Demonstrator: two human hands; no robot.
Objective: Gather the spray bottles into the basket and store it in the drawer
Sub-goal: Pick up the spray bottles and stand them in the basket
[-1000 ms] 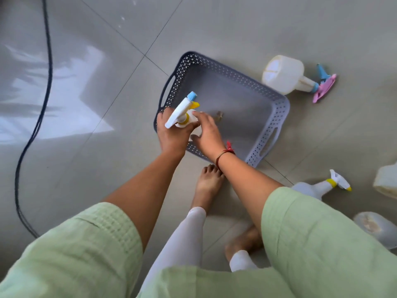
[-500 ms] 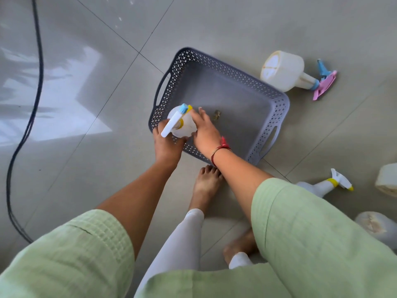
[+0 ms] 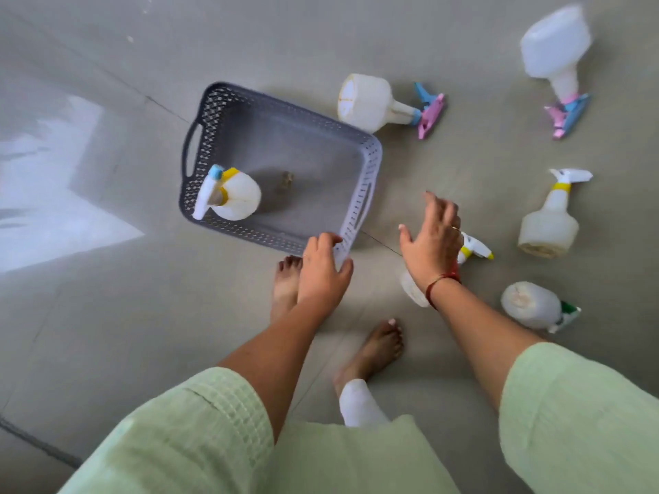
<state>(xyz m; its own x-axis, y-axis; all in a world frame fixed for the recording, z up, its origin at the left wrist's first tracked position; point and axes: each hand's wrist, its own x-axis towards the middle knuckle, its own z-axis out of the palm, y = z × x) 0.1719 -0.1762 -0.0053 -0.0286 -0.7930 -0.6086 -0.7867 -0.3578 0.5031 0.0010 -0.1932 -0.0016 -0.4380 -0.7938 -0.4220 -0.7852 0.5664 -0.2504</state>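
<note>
Grey perforated basket (image 3: 228, 101) sits on the tiled floor (image 3: 463, 48), slightly skewed. One spray bottle with a blue-tipped white trigger and yellow collar (image 3: 231, 197) stands upright inside it, in the near-left corner, against the wall. A small brownish speck (image 3: 287, 180) lies on the basket bottom, too small to identify.

Left hand (image 3: 321, 272) is at the basket's near-right corner, fingers curled over the rim, grip pressed onto that corner. Right hand (image 3: 433, 240) hovers above the floor to the right of the basket, fingers spread, holding nothing. Red thread band (image 3: 442, 279) on that wrist.

Directly under the right hand lies a white bottle with a yellow collar (image 3: 474, 249), mostly hidden; only its nozzle and part of its base show. Four more bottles lie loose on the floor: a pink-and-blue trigger bottle (image 3: 371, 101) just beside the basket's far-right side, a second pink-and-blue one (image 3: 556, 48) far right and blurred, a yellow-collared white bottle (image 3: 549, 222) right of the hand, and a green-collared bottle (image 3: 531, 304) near the right forearm.

Both bare feet (image 3: 374, 351) are on the floor near the basket; pale green sleeves (image 3: 196, 422) fill the foreground.
</note>
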